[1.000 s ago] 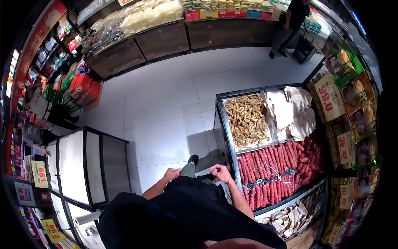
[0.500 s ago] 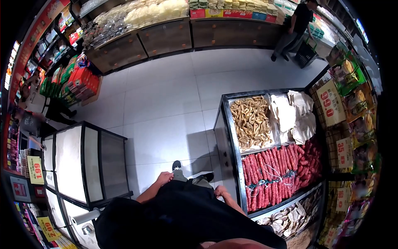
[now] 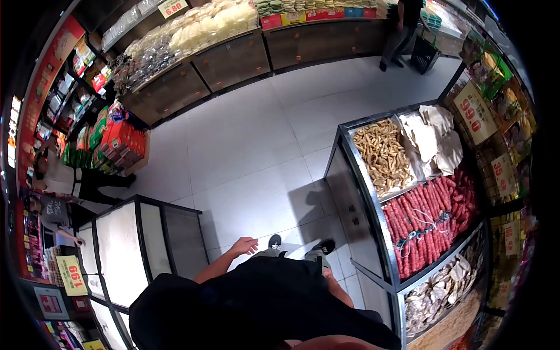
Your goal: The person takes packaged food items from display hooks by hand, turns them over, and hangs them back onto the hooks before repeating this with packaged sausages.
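Note:
My left hand hangs in front of my dark top, over the tiled floor, with its fingers loosely stretched and nothing in them. It is nearest to the white-topped display counter on the left. My right hand hangs low beside my right leg, partly hidden, so its fingers cannot be made out. To its right stands a black-framed food bin. Red sausages tied with string lie in it, near small brown dried goods and pale flat sheets.
Dark cabinets with bagged goods run along the back. A person stands there by a black basket. Two more people are at the left, near stacked red packs. Price signs hang on the right rack.
The view has turned, and the food bin and left counter now sit further right in it. My left hand's fingers have loosened from a closed shape. My feet have shifted.

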### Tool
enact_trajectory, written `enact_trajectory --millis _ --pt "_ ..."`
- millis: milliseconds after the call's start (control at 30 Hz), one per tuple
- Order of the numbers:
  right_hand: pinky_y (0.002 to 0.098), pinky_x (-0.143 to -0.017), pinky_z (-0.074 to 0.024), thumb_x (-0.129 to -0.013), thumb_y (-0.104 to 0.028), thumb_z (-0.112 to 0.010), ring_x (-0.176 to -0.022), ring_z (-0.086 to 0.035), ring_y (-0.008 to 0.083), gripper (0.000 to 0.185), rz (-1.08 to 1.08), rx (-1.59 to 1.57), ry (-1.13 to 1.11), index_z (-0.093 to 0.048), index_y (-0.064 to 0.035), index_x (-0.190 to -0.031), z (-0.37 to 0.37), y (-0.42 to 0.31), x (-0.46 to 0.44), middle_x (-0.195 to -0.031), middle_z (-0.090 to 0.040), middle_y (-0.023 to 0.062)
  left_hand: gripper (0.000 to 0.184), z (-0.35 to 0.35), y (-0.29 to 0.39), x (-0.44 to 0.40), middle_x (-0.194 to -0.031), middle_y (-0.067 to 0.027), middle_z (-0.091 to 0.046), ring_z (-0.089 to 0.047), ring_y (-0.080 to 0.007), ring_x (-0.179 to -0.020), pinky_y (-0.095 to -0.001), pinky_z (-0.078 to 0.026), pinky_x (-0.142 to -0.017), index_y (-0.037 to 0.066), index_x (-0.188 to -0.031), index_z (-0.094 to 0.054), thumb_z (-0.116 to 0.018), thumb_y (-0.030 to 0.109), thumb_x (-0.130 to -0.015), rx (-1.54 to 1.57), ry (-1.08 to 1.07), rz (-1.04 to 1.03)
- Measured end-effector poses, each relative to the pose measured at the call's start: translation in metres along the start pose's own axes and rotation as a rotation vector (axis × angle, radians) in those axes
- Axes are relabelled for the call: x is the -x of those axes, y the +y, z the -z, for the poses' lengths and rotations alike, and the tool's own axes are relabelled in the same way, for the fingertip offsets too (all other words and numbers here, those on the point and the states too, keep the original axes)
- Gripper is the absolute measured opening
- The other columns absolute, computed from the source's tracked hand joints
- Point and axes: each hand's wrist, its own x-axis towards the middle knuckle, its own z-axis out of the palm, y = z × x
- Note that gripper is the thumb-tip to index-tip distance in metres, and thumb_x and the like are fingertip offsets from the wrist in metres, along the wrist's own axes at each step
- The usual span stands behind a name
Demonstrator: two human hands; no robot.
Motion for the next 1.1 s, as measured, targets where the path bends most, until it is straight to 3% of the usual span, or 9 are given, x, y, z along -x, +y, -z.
enact_trajectory --millis 300,433,500,600,667,767,900,1033,1100 --pt "0.0399 -0.076 -0.0526 -0.084 -0.043 -0.055 -0.084 -0.064 0.0259 0.041 -0.049 -0.527 0.001 -0.068 -0.0051 -0.095 -0.113 0.007 -0.066 -0.093 -0.068 0.0137 0.036 0.13 -0.096 0.044 -0.08 -0.0052 -0.065 -0.061 -0.0134 -0.066 -0.0285 -0.051 -0.06 0.004 -0.094 -0.063 -0.054 0.039 -0.093 0.029 0.096 0.085" --pt "0.0403 -0.077 -0.0522 -0.085 -0.046 -0.054 -0.086 -0.064 0.0262 0.044 -0.021 -0.672 0.021 -0.068 -0.0063 -0.098 -0.138 0.029 -0.094 -0.096 -0.068 0.0132 0.035 0.159 -0.149 0.038 -0.073 -0.0042 -0.063 -0.059 -0.0127 -0.064 -0.0295 -0.051 -0.06 0.007 -0.082 -0.065 -0.049 0.036 -0.093 -0.226 0.048 0.217" --pt "0.0405 -0.078 -0.052 -0.086 -0.047 -0.054 -0.087 -0.064 0.0264 0.045 -0.006 -0.753 0.032 -0.068 -0.0069 -0.099 -0.15 0.054 -0.116 -0.098 -0.068 0.013 0.039 0.172 -0.182 0.023 -0.071 -0.0053 -0.062 -0.058 -0.014 -0.063 -0.0296 -0.05 -0.059 0.005 -0.085 -0.065 -0.049 0.039 -0.093 -0.8 -0.051 -0.202" --pt "0.0409 -0.079 -0.0517 -0.087 -0.05 -0.053 -0.089 -0.064 0.0267 0.047 0.049 -0.904 0.011 -0.067 -0.0077 -0.102 -0.163 0.091 -0.138 -0.1 -0.068 0.0127 0.041 0.153 -0.128 0.051 -0.07 -0.0063 -0.061 -0.057 -0.0151 -0.062 -0.0293 -0.05 -0.058 0.004 -0.089 -0.066 -0.05 0.041 -0.093 -0.844 0.04 -0.432" --pt "0.0411 -0.08 -0.0515 -0.087 -0.051 -0.053 -0.09 -0.064 0.0269 0.048 0.232 -1.17 -0.161 -0.067 -0.0083 -0.103 -0.162 0.108 -0.142 -0.101 -0.068 0.0125 0.041 0.145 -0.114 0.03 -0.072 -0.0069 -0.063 -0.059 -0.0146 -0.062 -0.0292 -0.049 -0.055 0.003 -0.089 -0.067 -0.052 0.041 -0.094 -0.494 0.046 -0.128" --pt "0.0418 -0.084 -0.0502 -0.086 -0.058 -0.052 -0.096 -0.059 0.0319 0.065 -0.24 -0.834 0.157 -0.053 -0.0039 -0.123 -0.175 0.102 -0.111 -0.117 -0.058 0.0185 0.039 0.133 -0.091 -0.005 -0.075 -0.0078 -0.064 -0.061 -0.0141 -0.064 -0.0284 -0.049 -0.053 0.002 -0.091 -0.066 -0.054 0.039 -0.094 -0.208 -0.048 -0.073" --pt "0.0432 -0.079 -0.0515 -0.089 -0.055 -0.049 -0.094 -0.062 0.0305 0.058 -0.053 -0.952 -0.114 -0.056 -0.007 -0.121 -0.151 0.037 -0.047 -0.108 -0.062 0.0141 0.037 0.109 -0.029 -0.007 -0.076 -0.0078 -0.065 -0.061 -0.0138 -0.061 -0.0275 -0.05 -0.052 0.001 -0.095 -0.063 -0.055 0.037 -0.094 -0.156 -0.077 -0.108" --pt "0.039 -0.079 -0.0496 -0.095 -0.045 -0.045 -0.096 -0.061 0.0274 0.05 0.194 -0.468 0.037 -0.054 -0.0051 -0.124 -0.129 -0.01 0.008 -0.114 -0.061 0.0099 0.037 0.093 -0.021 -0.02 -0.078 -0.0084 -0.066 -0.062 -0.0144 -0.06 -0.0283 -0.051 -0.052 0.001 -0.096 -0.063 -0.055 0.037 -0.094 -0.14 -0.125 -0.122" --pt "0.0385 -0.081 -0.049 -0.095 -0.044 -0.045 -0.099 -0.06 0.0274 0.051 0.17 -0.545 0.008 -0.053 -0.0042 -0.126 -0.125 -0.023 0.03 -0.116 -0.06 0.0101 0.036 0.088 -0.028 -0.023 -0.079 -0.0084 -0.066 -0.062 -0.0146 -0.065 -0.0285 -0.05 -0.054 0.002 -0.096 -0.063 -0.055 0.038 -0.094 -0.14 -0.156 -0.101"
